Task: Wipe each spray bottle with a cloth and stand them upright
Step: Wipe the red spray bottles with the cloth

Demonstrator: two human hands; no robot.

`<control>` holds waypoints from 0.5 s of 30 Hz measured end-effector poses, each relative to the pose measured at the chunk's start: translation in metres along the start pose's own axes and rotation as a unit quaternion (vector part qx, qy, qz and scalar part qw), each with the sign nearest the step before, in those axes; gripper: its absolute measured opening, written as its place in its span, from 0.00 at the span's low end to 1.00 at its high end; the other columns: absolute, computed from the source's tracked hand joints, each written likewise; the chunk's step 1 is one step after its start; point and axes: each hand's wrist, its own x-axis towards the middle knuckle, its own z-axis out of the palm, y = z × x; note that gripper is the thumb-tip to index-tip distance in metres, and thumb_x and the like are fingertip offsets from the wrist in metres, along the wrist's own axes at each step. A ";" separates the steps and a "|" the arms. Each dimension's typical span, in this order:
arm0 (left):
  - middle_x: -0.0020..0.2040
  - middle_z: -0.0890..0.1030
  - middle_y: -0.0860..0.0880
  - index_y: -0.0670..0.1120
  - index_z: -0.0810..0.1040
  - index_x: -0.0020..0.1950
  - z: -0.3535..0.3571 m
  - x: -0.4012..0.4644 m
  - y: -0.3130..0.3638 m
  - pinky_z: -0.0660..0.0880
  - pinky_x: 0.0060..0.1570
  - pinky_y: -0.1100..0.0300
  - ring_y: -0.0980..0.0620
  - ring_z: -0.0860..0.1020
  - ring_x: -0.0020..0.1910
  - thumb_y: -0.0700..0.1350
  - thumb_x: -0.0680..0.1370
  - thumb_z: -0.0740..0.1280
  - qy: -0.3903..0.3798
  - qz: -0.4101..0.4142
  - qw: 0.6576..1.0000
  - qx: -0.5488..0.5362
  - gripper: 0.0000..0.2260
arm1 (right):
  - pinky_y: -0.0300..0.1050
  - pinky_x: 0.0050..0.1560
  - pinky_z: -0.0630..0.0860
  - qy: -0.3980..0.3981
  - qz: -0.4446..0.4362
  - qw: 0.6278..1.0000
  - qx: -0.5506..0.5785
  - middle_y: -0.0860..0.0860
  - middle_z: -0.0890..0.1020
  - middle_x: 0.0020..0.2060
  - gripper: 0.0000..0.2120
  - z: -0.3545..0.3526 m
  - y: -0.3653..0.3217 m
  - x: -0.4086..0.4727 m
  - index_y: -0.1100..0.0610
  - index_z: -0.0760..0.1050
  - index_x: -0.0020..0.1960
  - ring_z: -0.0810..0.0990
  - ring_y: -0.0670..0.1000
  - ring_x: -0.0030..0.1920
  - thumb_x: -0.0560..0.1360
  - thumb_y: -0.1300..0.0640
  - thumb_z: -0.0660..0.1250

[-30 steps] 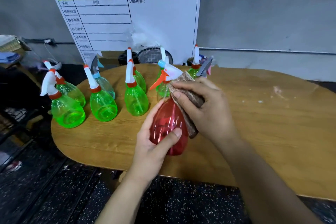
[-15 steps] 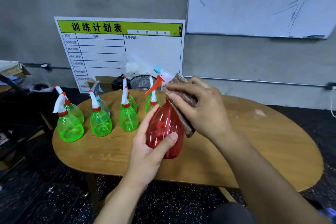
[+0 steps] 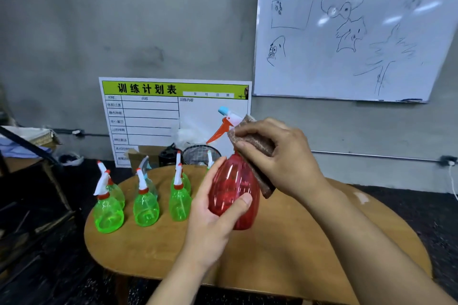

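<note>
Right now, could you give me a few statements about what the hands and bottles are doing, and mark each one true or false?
1. The left hand holds the red bottle. True.
2. The right hand presses a cloth against that bottle's neck. True.
3. The red bottle stands on the table. False: it is held up above it.
4. The green bottles lie on their sides. False: they stand upright.
5. The red bottle's trigger is green. False: it is orange, with a blue nozzle tip.
</note>
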 end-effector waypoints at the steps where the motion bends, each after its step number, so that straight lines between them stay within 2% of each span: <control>1: 0.64 0.84 0.60 0.52 0.74 0.75 0.000 0.001 0.003 0.79 0.57 0.66 0.57 0.83 0.62 0.46 0.68 0.79 0.002 0.002 1.000 0.000 0.35 | 0.54 0.51 0.80 -0.006 -0.009 1.000 -0.007 0.42 0.83 0.49 0.09 -0.003 -0.003 0.003 0.42 0.84 0.57 0.83 0.45 0.51 0.78 0.44 0.72; 6: 0.66 0.83 0.57 0.53 0.75 0.75 0.004 0.001 0.013 0.78 0.60 0.64 0.56 0.82 0.64 0.53 0.66 0.80 0.000 0.017 1.000 0.020 0.37 | 0.54 0.51 0.80 0.086 -0.006 0.996 -0.029 0.42 0.84 0.52 0.10 -0.012 -0.015 0.019 0.44 0.84 0.58 0.84 0.47 0.52 0.78 0.44 0.72; 9: 0.65 0.83 0.59 0.56 0.75 0.73 0.008 0.001 0.019 0.78 0.61 0.65 0.56 0.83 0.64 0.55 0.66 0.79 0.001 0.022 0.999 0.024 0.36 | 0.54 0.49 0.81 0.037 -0.039 0.998 -0.034 0.43 0.84 0.51 0.11 -0.006 -0.027 0.022 0.43 0.84 0.58 0.85 0.48 0.52 0.78 0.42 0.70; 11: 0.64 0.84 0.61 0.57 0.75 0.71 0.010 0.001 0.022 0.76 0.60 0.68 0.58 0.82 0.64 0.55 0.66 0.78 0.008 0.027 0.999 0.025 0.34 | 0.54 0.45 0.81 -0.016 -0.075 0.995 -0.057 0.43 0.83 0.49 0.11 -0.003 -0.034 0.022 0.42 0.84 0.57 0.85 0.49 0.49 0.77 0.41 0.69; 12: 0.64 0.84 0.61 0.57 0.75 0.72 0.010 0.000 0.022 0.76 0.60 0.68 0.58 0.82 0.64 0.55 0.66 0.78 0.012 0.027 0.999 0.026 0.34 | 0.53 0.43 0.81 -0.017 -0.085 0.994 -0.072 0.43 0.83 0.49 0.11 -0.004 -0.036 0.023 0.41 0.84 0.57 0.84 0.49 0.48 0.77 0.41 0.70; 15: 0.66 0.83 0.59 0.55 0.75 0.74 0.011 -0.002 0.022 0.78 0.61 0.64 0.57 0.82 0.65 0.55 0.66 0.79 0.008 0.030 0.999 0.028 0.37 | 0.52 0.43 0.80 0.077 -0.051 0.992 -0.086 0.43 0.83 0.47 0.09 -0.015 -0.033 0.031 0.41 0.85 0.56 0.84 0.49 0.47 0.78 0.42 0.72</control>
